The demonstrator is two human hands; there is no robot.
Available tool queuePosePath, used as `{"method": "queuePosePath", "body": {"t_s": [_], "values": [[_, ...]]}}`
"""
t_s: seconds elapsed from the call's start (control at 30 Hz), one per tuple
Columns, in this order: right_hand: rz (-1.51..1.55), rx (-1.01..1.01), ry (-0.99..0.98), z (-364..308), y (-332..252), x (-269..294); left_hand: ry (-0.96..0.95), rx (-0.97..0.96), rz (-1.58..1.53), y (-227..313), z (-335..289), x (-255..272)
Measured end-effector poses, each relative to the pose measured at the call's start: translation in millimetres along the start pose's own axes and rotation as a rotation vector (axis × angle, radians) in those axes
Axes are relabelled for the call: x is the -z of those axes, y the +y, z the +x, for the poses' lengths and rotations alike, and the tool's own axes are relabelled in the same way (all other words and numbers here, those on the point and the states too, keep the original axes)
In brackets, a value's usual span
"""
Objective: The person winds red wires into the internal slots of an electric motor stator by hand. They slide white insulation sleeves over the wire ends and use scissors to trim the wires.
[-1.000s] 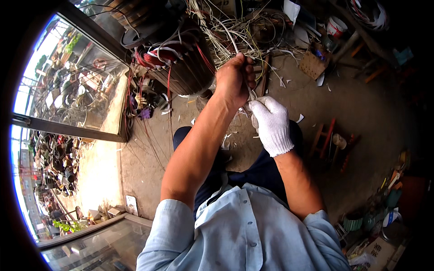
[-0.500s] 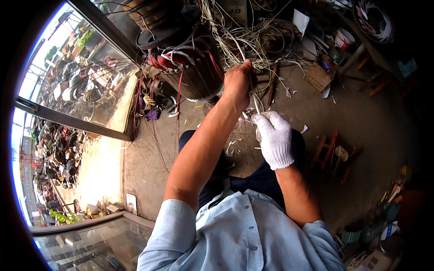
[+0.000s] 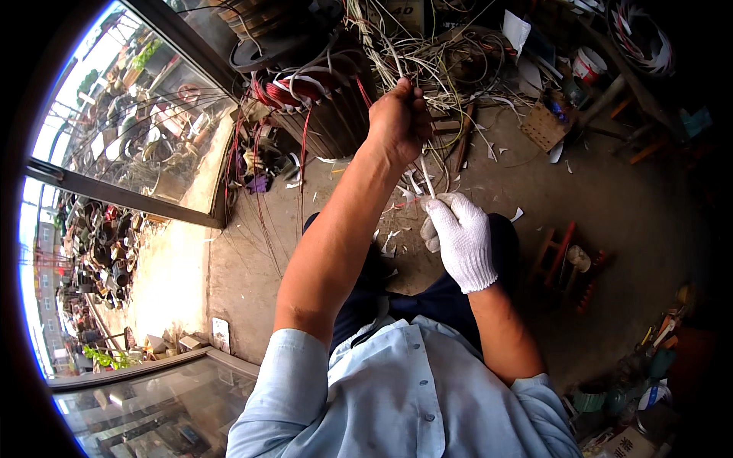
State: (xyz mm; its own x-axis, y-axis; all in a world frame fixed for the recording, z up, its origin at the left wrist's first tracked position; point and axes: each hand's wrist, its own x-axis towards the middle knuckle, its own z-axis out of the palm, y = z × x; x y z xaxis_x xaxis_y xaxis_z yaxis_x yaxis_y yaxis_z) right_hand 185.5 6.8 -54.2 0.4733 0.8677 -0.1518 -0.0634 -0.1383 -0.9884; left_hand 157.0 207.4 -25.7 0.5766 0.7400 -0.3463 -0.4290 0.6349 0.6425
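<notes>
My bare left hand [image 3: 398, 118] is closed round a white cable, whose upper length runs on toward a tangle of wires [image 3: 435, 65]. Lower down, my right hand [image 3: 462, 240] in a white knitted glove pinches the same white cable [image 3: 427, 177] between thumb and fingers. The cable is stretched between the two hands. Left of my left hand stands a ribbed motor-like body [image 3: 321, 130] with red and white wires looped over its top. Thin white scraps hang or lie just beside the cable, below my left hand.
White scraps [image 3: 518, 214] litter the concrete floor. To the right are a small reddish stool [image 3: 561, 248], a perforated board [image 3: 544, 126] and a white-and-red bucket [image 3: 589, 66]. A framed glass door [image 3: 122, 202] opens on heaped scrap at the left. Red wires [image 3: 304, 153] dangle beside the motor-like body.
My left hand has moved upward and slightly left, away from me, still on the cable. My right hand has stayed nearly in place, and more cable shows between the hands.
</notes>
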Motion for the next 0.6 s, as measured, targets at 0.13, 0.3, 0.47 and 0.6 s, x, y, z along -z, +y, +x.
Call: {"method": "queuePosePath", "body": {"t_s": [0.13, 0.3, 0.47, 0.6], "values": [[-0.026, -0.007, 0.002, 3.1, -0.7, 0.8, -0.029, -0.016, -0.016, -10.0, -2.4, -5.0], [0.048, -0.019, 0.054, 10.2, 6.5, -6.1, -0.045, -0.068, 0.020, -12.7, -8.6, -5.1], [0.090, -0.017, 0.056, 21.7, 5.9, -11.4, -0.039, -0.090, 0.009, -11.4, -10.9, -2.1], [0.106, -0.011, 0.070, 27.2, 4.0, -8.8, -0.056, -0.106, 0.113, -25.3, -12.8, 10.1]]}}
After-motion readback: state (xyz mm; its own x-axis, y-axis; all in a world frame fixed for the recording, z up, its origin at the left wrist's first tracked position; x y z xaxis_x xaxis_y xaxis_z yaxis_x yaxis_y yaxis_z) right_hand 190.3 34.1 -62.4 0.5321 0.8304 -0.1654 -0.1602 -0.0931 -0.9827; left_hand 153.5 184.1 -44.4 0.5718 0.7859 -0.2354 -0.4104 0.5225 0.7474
